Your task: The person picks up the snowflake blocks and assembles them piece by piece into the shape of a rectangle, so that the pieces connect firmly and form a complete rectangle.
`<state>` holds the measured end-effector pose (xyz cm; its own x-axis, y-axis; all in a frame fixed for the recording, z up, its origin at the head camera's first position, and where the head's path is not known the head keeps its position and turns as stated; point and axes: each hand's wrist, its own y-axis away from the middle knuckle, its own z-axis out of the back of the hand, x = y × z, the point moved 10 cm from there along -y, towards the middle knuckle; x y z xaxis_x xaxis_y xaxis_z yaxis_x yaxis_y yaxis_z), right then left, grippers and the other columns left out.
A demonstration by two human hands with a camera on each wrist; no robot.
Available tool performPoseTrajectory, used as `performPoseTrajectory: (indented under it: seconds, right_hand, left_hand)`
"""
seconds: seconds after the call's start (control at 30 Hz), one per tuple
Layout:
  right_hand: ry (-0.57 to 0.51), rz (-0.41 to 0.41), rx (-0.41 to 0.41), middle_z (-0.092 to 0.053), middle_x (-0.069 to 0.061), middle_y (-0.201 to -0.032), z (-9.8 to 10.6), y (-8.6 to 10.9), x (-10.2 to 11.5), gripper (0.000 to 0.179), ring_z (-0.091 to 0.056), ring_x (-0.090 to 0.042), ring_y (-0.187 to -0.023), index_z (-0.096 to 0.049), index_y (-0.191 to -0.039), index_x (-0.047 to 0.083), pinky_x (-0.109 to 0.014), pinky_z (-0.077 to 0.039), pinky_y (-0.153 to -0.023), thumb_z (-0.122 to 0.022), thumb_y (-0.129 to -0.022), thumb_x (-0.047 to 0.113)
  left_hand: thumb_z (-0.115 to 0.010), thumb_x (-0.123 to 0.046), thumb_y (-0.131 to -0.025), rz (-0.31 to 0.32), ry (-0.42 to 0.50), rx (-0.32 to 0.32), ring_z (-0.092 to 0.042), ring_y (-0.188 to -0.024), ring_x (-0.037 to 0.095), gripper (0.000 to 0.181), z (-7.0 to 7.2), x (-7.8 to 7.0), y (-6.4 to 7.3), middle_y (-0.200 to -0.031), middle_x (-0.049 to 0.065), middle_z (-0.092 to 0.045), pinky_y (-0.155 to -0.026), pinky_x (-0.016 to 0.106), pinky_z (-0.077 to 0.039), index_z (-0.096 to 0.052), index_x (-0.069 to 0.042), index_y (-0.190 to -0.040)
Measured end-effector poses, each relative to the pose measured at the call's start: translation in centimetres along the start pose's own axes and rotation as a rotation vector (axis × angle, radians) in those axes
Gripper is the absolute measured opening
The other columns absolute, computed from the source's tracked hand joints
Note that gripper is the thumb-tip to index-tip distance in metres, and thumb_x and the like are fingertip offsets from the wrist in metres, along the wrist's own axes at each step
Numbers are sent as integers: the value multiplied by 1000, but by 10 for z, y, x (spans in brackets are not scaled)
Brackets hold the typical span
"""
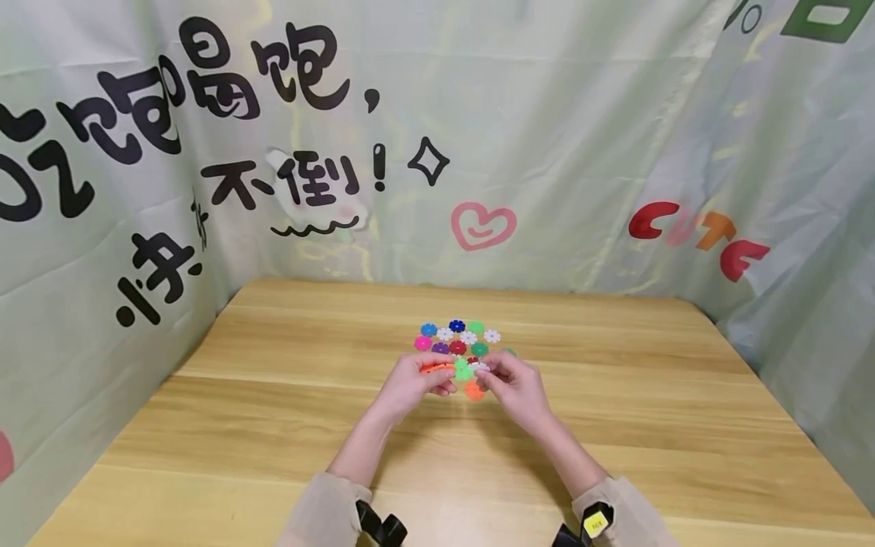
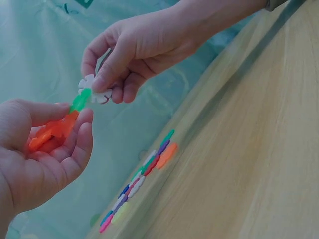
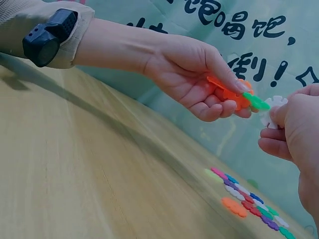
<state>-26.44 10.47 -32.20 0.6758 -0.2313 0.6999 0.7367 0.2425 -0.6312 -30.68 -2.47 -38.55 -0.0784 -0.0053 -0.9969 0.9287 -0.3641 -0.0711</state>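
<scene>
My left hand point(image 1: 409, 382) grips orange snowflake discs point(image 2: 56, 130) between thumb and fingers, above the table. A green snowflake disc point(image 2: 79, 100) stands at their end, its inner edge against the orange. From the other side my right hand point(image 1: 521, 389) pinches a white snowflake disc point(image 3: 277, 103) between thumb and forefinger. The white disc meets the outer edge of the green one, set at an angle to it. In the right wrist view, part of the white disc is hidden behind the right fingers.
Flat on the wooden table point(image 1: 273, 425), just beyond the hands, lie several loose snowflake discs, among them a pink one point(image 1: 423, 343), a dark blue one point(image 1: 456, 326) and a red one point(image 1: 457, 348). A single orange disc point(image 3: 234, 207) lies nearer. Printed curtains point(image 1: 560, 152) surround the table.
</scene>
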Motion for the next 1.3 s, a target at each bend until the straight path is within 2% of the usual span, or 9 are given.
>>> performPoseTrajectory:
  seconds: [0.17, 0.27, 0.4, 0.5, 0.6, 0.67, 0.83, 1.03, 1.3]
  right_hand:
    - [-19, 6, 0, -62, -18, -71, 0, -1, -1, 10, -61, -31, -60, -59, -88, -12, -37, -54, -53, -60, -79, -17]
    - [-28, -16, 17, -62, -18, -70, -2, -2, -3, 9, -60, -31, -59, -60, -88, -11, -34, -54, -53, -60, -81, -15]
    - [-53, -45, 49, -62, -21, -71, -5, -1, -6, 8, -60, -34, -59, -60, -90, -10, -39, -54, -54, -59, -82, -14]
    - [-71, -66, 62, -62, -24, -73, -7, 0, -9, 10, -60, -37, -61, -60, -92, -11, -43, -54, -55, -59, -83, -13]
    - [-84, -83, 65, -62, -25, -74, -8, 0, -11, 10, -61, -38, -62, -60, -93, -11, -43, -54, -56, -58, -84, -13]
    - [-88, -92, 61, -62, -24, -74, -8, 1, -13, 10, -61, -38, -63, -60, -94, -11, -42, -54, -57, -59, -84, -12]
    - [-97, -91, 50, -62, -23, -73, -9, 2, -15, 10, -61, -38, -62, -60, -93, -10, -41, -54, -57, -59, -84, -12]
    - [-97, -84, 47, -63, -22, -73, -10, 3, -15, 10, -61, -38, -62, -60, -93, -10, -43, -54, -56, -58, -84, -12]
    - [-67, -169, 56, -63, -24, -78, -10, 4, -24, 13, -60, -41, -66, -60, -98, -11, -45, -53, -58, -59, -84, -10]
  left_hand:
    - [-61, -4, -88, -6, -57, -17, -65, -75, 19, 28, 4, -1, -1, -93, 26, -65, -69, 39, -54, -61, 9, -112]
    - [-62, -3, -87, -9, -131, -26, -63, -78, 24, 26, 4, -12, 4, -94, 21, -67, -69, 47, -52, -63, 9, -110]
    - [-67, -7, -83, 4, -232, -8, -59, -77, 26, 30, 2, -9, 5, -102, 15, -64, -71, 47, -52, -65, 4, -110]
    - [-72, -17, -80, -3, -306, 12, -59, -92, 25, 38, 0, 1, 0, -113, 11, -62, -80, 44, -50, -64, -4, -115]
    - [-74, -21, -78, -32, -348, 21, -53, -111, 28, 44, -3, -2, 1, -120, 10, -60, -91, 47, -44, -63, -6, -118]
    - [-74, -21, -78, -42, -355, 18, -49, -117, 29, 45, -3, -2, 1, -122, 10, -59, -95, 47, -41, -62, -6, -119]
    - [-74, -17, -78, -52, -332, -2, -51, -114, 28, 43, -4, -3, 1, -122, 11, -59, -89, 42, -46, -63, -4, -118]
    - [-75, -17, -78, -72, -332, -27, -50, -115, 29, 40, -3, -7, 4, -122, 11, -59, -89, 45, -45, -65, -6, -116]
    - [-75, -19, -78, -80, -374, -53, -53, -111, 27, 38, 2, -6, 3, -119, 8, -61, -88, 44, -46, -66, -9, -114]
